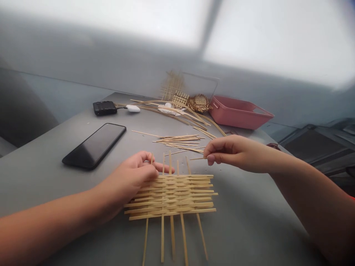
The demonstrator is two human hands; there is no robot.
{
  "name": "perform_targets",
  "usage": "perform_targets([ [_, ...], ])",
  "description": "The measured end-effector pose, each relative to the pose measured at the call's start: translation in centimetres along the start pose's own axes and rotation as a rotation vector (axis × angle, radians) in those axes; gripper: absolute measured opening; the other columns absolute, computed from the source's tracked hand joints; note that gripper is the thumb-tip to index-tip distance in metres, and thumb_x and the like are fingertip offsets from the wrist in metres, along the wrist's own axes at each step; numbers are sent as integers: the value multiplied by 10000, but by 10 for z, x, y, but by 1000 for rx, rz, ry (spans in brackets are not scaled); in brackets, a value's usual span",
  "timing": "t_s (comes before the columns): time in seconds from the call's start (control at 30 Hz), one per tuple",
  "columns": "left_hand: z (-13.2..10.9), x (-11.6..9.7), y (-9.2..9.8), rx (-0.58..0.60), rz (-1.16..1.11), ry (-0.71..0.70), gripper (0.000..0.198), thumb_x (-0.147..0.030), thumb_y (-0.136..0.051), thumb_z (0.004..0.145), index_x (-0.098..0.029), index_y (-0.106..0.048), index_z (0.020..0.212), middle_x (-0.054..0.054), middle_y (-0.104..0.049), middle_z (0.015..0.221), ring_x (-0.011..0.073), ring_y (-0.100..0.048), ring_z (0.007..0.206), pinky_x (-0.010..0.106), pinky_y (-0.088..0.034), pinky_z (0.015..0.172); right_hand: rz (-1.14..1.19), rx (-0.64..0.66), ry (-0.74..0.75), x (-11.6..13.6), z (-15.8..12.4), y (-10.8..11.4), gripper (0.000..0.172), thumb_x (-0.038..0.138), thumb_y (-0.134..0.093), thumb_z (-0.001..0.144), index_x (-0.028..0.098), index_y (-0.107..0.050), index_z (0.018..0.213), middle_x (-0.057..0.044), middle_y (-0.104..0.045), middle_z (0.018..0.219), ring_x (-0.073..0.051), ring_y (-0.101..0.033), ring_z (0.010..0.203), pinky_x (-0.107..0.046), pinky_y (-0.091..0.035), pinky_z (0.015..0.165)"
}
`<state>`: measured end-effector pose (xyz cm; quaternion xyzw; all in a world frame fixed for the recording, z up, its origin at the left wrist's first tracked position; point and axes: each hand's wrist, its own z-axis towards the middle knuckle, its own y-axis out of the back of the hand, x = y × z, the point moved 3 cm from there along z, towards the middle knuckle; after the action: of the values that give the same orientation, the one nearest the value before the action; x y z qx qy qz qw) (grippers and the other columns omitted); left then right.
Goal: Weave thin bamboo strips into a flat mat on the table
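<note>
A woven mat of pale strips lies on the grey table near its front, with long upright strips sticking out above and below the weave. My left hand grips the mat's upper left corner, thumb on top and a finger stretched behind the upright strips. Above the mat's upper right side, my right hand pinches a thin strip that points left. A pile of loose thin strips rests just beyond the mat.
A black phone lies at the left of the table. Behind are a black case, a white object, long curved strips, small woven pieces and a pink basket. Black bags are at the right.
</note>
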<state>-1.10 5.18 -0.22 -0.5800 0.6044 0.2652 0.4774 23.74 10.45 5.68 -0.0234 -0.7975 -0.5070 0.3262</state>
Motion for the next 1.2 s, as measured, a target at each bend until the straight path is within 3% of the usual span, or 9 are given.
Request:
perform_targets([
  [0.13,-3,-2,-3,33,-52,28,244,-144,-612,714,-233,-390,760,39,-787,973,227,-726,897,306,-507,706,-15,37,-21,2,3,-5,280,484,-590,851,215,-666,872,-30,-641,821,-198,-547,770,-299,-420,668],
  [0.27,-3,-2,-2,38,-19,14,301,-270,-703,818,-239,-405,839,42,-777,1060,217,-726,929,302,-516,752,95,88,32,4,8,-14,286,471,-589,868,196,-657,911,-41,-634,863,-195,-554,809,-304,-439,718],
  [0.5,0,3,3,107,56,-12,420,-308,-803,783,-241,-458,1011,41,-764,1092,169,-723,842,254,-507,711,298,182,80,13,9,-25,242,413,-620,863,180,-661,913,-32,-645,905,-175,-564,841,-293,-444,740],
  [0.6,-1,3,3,106,88,-16,397,-306,-806,763,-230,-476,970,38,-746,1100,181,-714,858,265,-504,705,415,150,24,17,9,-28,246,379,-686,809,185,-672,959,-30,-660,912,-174,-591,857,-301,-465,765],
  [0.8,-1,1,2,48,192,-91,407,-319,-813,729,-219,-494,962,35,-690,1072,184,-683,845,274,-505,675,563,87,-52,22,10,-31,289,275,-757,699,176,-622,934,2,-636,779,-129,-573,709,-260,-447,645],
  [1.2,-2,2,0,75,135,-126,418,-266,-834,724,-227,-496,967,-4,-703,961,150,-692,835,234,-528,706,554,58,-135,33,7,-33,262,189,-709,621,207,-520,801,43,-587,672,-116,-514,615,-242,-368,560],
])
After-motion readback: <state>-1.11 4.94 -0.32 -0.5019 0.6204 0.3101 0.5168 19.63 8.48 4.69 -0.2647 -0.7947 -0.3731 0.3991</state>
